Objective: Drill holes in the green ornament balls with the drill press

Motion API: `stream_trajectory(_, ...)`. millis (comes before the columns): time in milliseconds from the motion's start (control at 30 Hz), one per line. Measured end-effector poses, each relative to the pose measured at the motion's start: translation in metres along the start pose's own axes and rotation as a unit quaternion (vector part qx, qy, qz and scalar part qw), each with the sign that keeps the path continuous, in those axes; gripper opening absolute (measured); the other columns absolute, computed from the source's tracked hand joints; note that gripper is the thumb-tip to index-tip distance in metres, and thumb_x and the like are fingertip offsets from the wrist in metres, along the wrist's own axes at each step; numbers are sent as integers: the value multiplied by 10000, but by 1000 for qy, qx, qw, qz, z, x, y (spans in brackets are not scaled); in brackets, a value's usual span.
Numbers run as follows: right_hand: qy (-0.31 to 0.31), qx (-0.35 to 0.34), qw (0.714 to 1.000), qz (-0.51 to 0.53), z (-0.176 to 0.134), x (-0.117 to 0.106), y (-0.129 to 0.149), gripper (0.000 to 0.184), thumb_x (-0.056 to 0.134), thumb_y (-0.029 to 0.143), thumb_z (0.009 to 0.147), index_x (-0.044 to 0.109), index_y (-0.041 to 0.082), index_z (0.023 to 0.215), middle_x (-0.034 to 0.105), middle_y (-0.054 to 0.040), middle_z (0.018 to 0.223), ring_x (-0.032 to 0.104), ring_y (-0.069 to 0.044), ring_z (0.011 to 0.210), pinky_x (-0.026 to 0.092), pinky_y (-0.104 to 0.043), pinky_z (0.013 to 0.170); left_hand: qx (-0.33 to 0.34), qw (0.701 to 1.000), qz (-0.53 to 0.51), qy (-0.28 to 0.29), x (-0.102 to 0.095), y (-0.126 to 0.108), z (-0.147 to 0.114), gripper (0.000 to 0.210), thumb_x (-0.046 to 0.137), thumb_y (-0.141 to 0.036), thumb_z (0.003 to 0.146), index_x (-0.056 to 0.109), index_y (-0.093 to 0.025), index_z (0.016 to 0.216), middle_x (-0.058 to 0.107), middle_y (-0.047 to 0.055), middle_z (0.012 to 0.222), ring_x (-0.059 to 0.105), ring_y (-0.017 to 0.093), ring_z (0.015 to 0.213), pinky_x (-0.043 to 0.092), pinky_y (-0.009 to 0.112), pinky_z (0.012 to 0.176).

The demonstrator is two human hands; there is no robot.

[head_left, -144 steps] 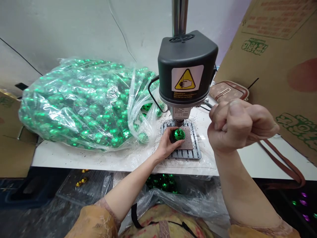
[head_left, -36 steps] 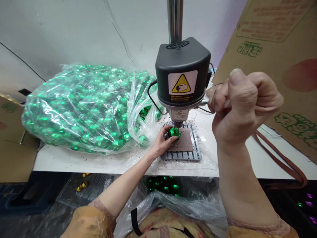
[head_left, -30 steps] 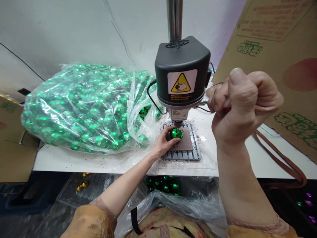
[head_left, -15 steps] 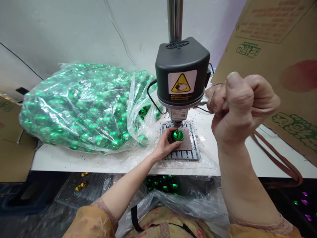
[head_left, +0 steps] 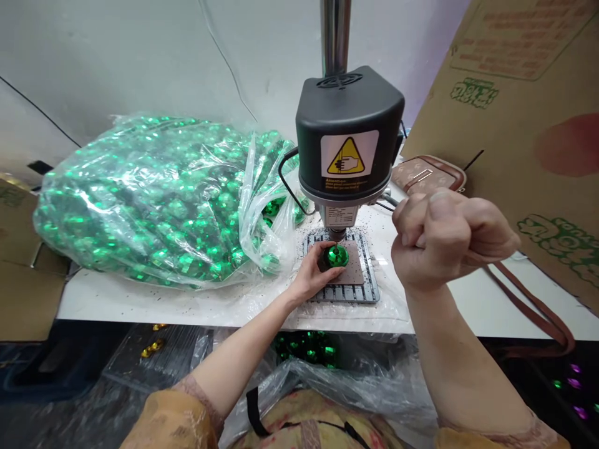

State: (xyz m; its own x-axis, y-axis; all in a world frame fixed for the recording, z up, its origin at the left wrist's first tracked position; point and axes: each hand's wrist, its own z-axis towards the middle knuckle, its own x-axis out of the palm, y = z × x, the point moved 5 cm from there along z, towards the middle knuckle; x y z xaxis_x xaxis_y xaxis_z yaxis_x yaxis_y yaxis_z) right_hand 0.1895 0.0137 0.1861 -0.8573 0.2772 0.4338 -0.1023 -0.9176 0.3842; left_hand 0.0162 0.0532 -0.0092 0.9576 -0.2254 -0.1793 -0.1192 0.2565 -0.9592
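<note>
A shiny green faceted ball [head_left: 337, 255] rests on a small board [head_left: 350, 274] on the slotted base of a bench drill press [head_left: 349, 118]. My left hand [head_left: 311, 272] holds the ball from its left side, thumb in front and fingers behind. Right above the ball is the drill's chuck [head_left: 337, 234], its thin bit reaching down to the top of the ball. My right hand [head_left: 449, 234] is closed in a fist around the feed lever [head_left: 392, 198] at the right of the press; most of the lever is hidden by the fingers.
A big clear plastic bag [head_left: 159, 206] full of green balls lies left of the press. Under the table edge are more green balls [head_left: 309, 349]. A brown purse [head_left: 428, 174] and a cardboard box [head_left: 524, 137] stand at the right. Dark shavings are scattered around the base.
My right hand has come down, the fist tilting forward with the lever. My left hand keeps the ball in the same place beneath the bit.
</note>
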Motion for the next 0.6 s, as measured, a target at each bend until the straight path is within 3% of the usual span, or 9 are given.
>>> stream_trajectory(167,-12,10,1000,-10,-5,-6,-2,514,632,258,861,220,164,569,257,67,458,241,-37,394,186,-266,413,-8,1000,-7,2,0,1,0,597,864,-438,792,571,-216,1263,652,113,1272,637,278,1180,504,455,1064)
stream_trajectory(400,6,-17,1000,8,-10,-6,1,500,602,146,819,176,154,557,210,65,459,239,-38,388,212,-258,403,-13,1000,9,8,-1,-4,-1,578,857,-408,801,570,-218,1266,658,110,1282,630,285,1202,486,458,1082)
stream_trajectory(600,35,-44,998,40,-12,-6,2,483,577,98,820,162,155,580,247,69,483,252,-22,399,228,-245,422,-6,1000,3,5,0,-3,-1,574,851,-412,812,560,-222,1269,655,105,1276,629,285,1203,493,446,1069)
